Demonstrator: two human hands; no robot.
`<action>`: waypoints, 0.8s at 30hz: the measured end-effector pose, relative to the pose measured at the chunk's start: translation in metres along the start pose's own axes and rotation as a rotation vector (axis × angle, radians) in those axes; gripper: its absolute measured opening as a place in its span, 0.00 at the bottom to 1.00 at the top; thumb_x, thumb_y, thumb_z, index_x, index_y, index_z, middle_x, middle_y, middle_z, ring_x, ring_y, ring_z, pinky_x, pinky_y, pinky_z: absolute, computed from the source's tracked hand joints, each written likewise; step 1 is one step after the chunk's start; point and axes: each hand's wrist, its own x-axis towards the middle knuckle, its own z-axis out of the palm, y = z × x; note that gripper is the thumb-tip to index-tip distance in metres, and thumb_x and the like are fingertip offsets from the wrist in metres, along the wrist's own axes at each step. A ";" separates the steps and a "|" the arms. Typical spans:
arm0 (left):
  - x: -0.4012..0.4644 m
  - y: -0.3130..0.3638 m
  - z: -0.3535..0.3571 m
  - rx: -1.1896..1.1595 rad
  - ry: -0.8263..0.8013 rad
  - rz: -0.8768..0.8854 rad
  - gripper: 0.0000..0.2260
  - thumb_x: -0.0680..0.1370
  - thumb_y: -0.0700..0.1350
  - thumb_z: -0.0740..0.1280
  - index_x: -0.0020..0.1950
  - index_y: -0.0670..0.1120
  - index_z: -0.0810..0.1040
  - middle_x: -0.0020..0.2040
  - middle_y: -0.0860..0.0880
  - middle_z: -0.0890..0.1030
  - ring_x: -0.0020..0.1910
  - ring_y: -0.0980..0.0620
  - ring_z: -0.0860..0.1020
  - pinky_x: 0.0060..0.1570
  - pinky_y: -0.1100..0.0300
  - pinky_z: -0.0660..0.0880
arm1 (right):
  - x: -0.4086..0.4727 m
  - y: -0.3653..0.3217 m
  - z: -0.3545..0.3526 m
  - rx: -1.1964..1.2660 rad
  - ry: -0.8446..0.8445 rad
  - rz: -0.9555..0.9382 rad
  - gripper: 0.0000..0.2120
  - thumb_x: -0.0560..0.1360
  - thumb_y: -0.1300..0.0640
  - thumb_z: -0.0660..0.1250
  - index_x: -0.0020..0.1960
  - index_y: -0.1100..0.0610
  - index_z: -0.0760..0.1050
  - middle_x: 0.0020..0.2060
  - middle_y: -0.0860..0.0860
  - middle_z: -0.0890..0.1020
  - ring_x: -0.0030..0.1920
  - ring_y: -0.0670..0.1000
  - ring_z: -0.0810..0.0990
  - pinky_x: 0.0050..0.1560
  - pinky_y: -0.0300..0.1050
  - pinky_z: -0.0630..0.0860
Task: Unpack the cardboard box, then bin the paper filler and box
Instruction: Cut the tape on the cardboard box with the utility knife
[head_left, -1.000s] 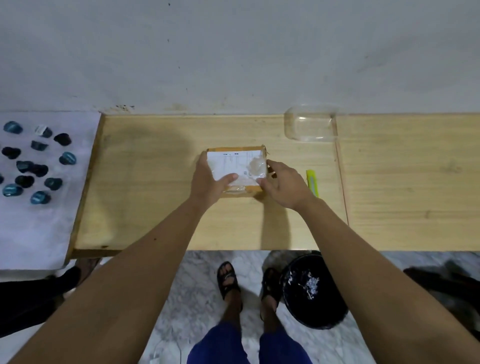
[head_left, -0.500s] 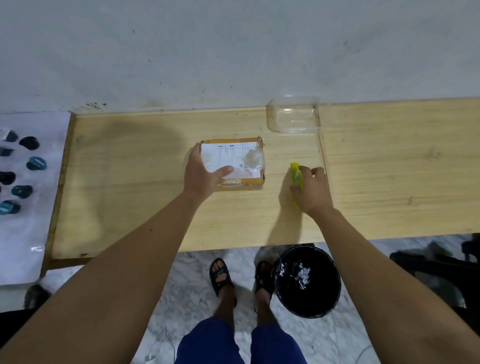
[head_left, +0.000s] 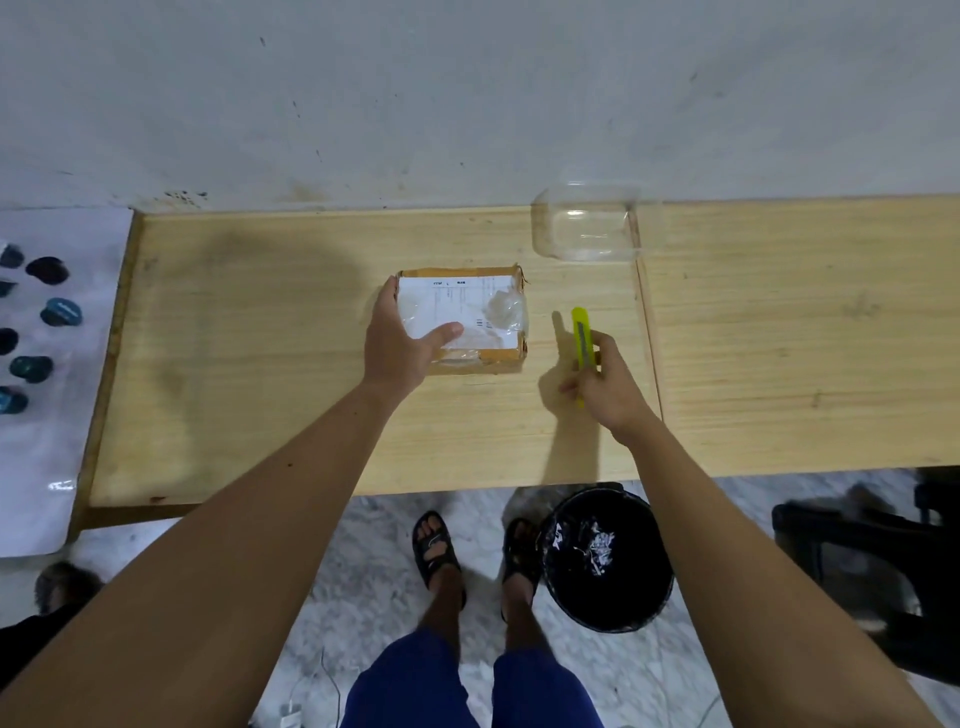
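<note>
A small cardboard box (head_left: 493, 358) with a white shipping label and clear tape lies shut on the wooden table (head_left: 260, 389). My left hand (head_left: 400, 343) grips its left side, thumb on top of the label. My right hand (head_left: 605, 384) is to the right of the box and holds a yellow utility knife (head_left: 582, 332), lifted off the table with its tip pointing away from me. On the floor below the table edge stands a black bin (head_left: 608, 561) with a few scraps inside.
A clear plastic container (head_left: 587, 223) sits at the back of the table near the wall. Several dark and teal caps (head_left: 47, 312) lie on a white sheet at the left. My sandalled feet (head_left: 436, 545) stand beside the bin. A dark chair (head_left: 883, 561) is at right.
My right hand left the box, reached right to the yellow knife, closed on it and lifted it. My left hand stayed on the box.
</note>
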 end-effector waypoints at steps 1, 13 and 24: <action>-0.001 0.000 0.000 -0.004 0.000 -0.004 0.48 0.69 0.52 0.84 0.82 0.45 0.63 0.76 0.49 0.74 0.75 0.49 0.72 0.76 0.49 0.69 | -0.004 -0.006 0.000 0.127 0.000 0.011 0.28 0.80 0.74 0.54 0.78 0.57 0.62 0.51 0.56 0.76 0.42 0.56 0.80 0.43 0.47 0.80; -0.009 -0.003 0.004 -0.028 0.027 -0.032 0.47 0.70 0.55 0.82 0.83 0.49 0.61 0.77 0.52 0.72 0.76 0.51 0.71 0.76 0.47 0.70 | -0.032 -0.031 0.012 0.345 -0.063 -0.061 0.24 0.87 0.62 0.57 0.81 0.46 0.64 0.40 0.54 0.78 0.28 0.50 0.73 0.34 0.45 0.76; -0.009 -0.002 0.003 -0.068 0.018 -0.048 0.47 0.70 0.53 0.83 0.83 0.50 0.61 0.75 0.52 0.75 0.73 0.51 0.74 0.73 0.46 0.73 | -0.018 -0.052 0.021 -0.061 0.189 -0.162 0.16 0.86 0.48 0.61 0.72 0.43 0.76 0.28 0.49 0.78 0.24 0.51 0.74 0.28 0.47 0.80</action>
